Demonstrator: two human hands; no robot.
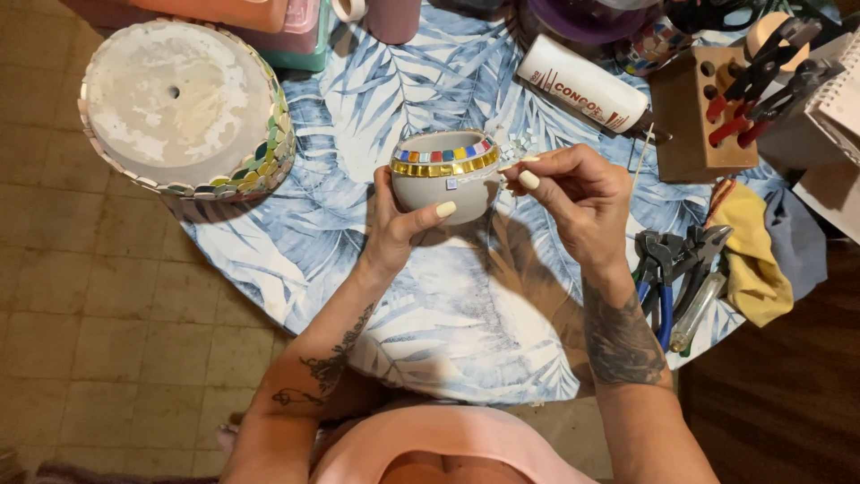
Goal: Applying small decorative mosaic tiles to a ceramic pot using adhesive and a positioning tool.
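Closest in, the left hand (394, 235) cups a small grey pot (445, 179) from below, grip closed around it, thumb across the front, held above the leafy blue surface (448, 314). The right hand (573, 202) pinches something tiny at the pot's rim, right by the band of coloured tiles (445, 158); can't make out what it is. Risk as I see it: one hand holds a round pot in mid-air, so any push on the rim could twist it loose. Pliers (667, 269) lie right, and further back a big mosaic planter (184, 108) sits upside down.
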